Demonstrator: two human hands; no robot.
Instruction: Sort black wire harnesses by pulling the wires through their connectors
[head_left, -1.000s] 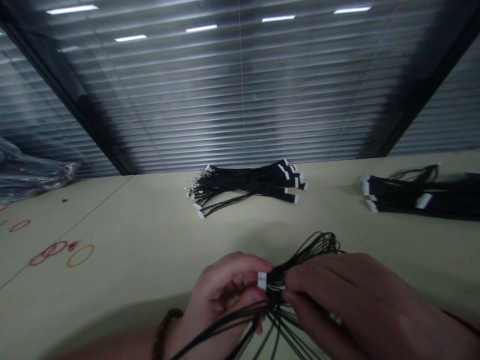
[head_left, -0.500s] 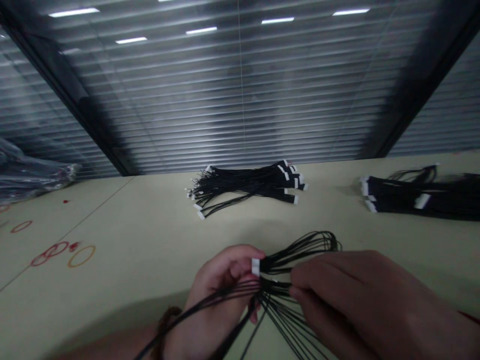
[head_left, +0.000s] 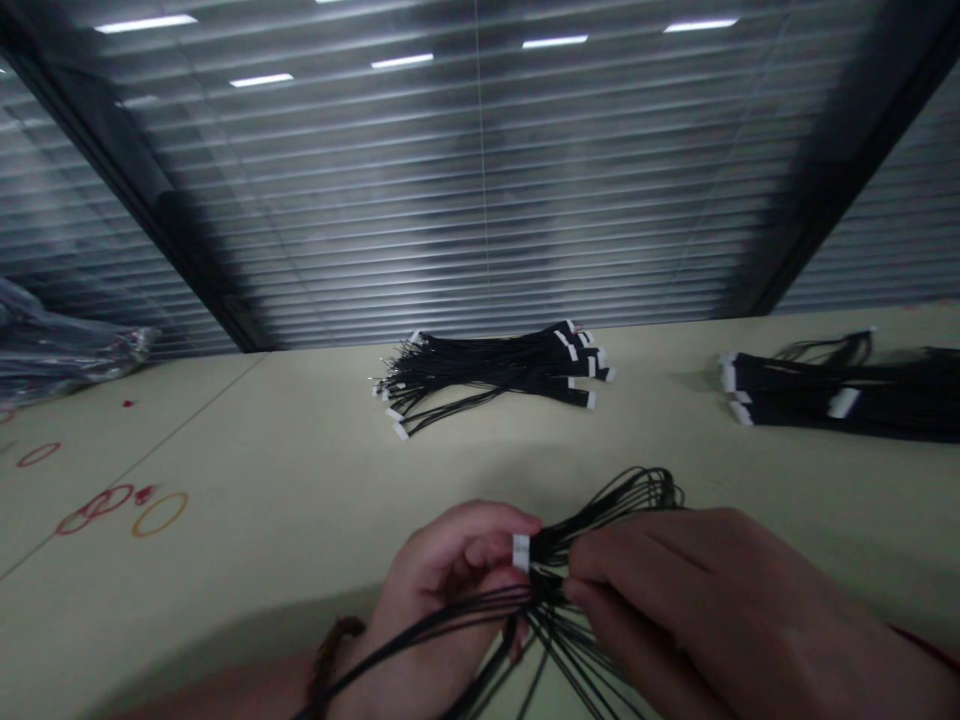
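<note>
My left hand (head_left: 457,590) pinches a white connector (head_left: 521,552) between thumb and fingers, low in the middle of the view. Black wires (head_left: 600,515) run out of the connector to the right and loop back. More black strands cross my left palm and fan out downward. My right hand (head_left: 697,600) is closed just right of the connector, its thumb and forefinger pressed together on the black wires close to the connector. What exactly lies between those fingertips is partly hidden.
A pile of black wire harnesses (head_left: 495,365) with white connectors lies by the blinds (head_left: 480,180). Another harness bundle (head_left: 885,400) lies at the right. Red and orange rubber bands (head_left: 160,515) lie at the left of the table (head_left: 285,450), below a clear plastic bag (head_left: 60,345).
The white connector in my left hand has shifted slightly right and down. My right fingertips have moved a little left, closer to it. The piles on the table stay put.
</note>
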